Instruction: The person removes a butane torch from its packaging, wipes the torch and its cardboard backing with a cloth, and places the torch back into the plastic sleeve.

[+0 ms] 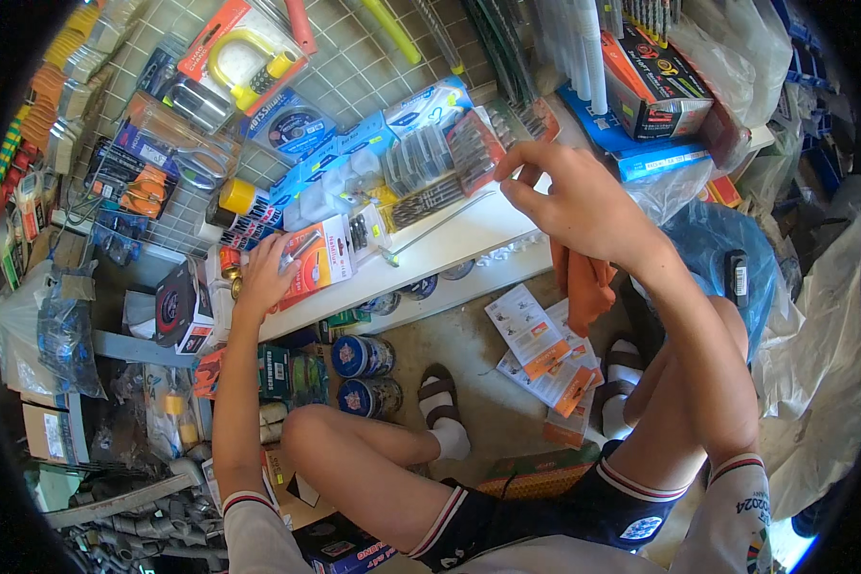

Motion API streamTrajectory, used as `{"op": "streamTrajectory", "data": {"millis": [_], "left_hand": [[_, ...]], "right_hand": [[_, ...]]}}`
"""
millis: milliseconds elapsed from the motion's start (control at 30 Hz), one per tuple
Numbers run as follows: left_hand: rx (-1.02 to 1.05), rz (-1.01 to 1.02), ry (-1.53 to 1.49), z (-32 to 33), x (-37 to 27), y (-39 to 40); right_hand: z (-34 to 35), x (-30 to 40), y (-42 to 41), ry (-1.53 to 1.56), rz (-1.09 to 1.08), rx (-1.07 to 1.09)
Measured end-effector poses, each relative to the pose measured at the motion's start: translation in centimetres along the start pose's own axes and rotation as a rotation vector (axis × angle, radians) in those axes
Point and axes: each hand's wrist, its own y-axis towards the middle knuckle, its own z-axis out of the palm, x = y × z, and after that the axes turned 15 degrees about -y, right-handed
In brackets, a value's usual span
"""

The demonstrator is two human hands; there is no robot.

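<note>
My left hand (267, 271) grips the left end of an orange-and-white carded blow torch pack (323, 262) at the front of a white shelf (452, 247). A metal torch part shows beside the fingers. My right hand (570, 197) hovers over the shelf's right part, thumb and forefinger close together. Its fingertips are near red-backed drill bit packs (473, 152). A thin metal rod (441, 224) lies along the shelf, its upper end close to those fingertips. Whether the fingers pinch anything cannot be made out.
Behind the shelf, a wire grid (344, 72) carries a yellow U-lock (251, 64) and scissors (201, 163). Spray cans (247, 201) stand left of small blue boxes (337, 154). Below are round tubs (362, 356), printed leaflets (527, 330) and an orange cloth (581, 287). A boxed item (653, 86) stands right.
</note>
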Motion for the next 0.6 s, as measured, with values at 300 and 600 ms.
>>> {"op": "streamTrajectory", "data": {"millis": [300,600], "left_hand": [[0.048,0.043,-0.197,-1.3,-2.0,-0.6],[-0.271,0.257,-0.302,-2.5,-5.0,3.1]], "right_hand": [[-0.3,0.6,0.1,0.018,0.006,0.004],[-0.4,0.6,-0.1,0.008,0.007,0.004]]}}
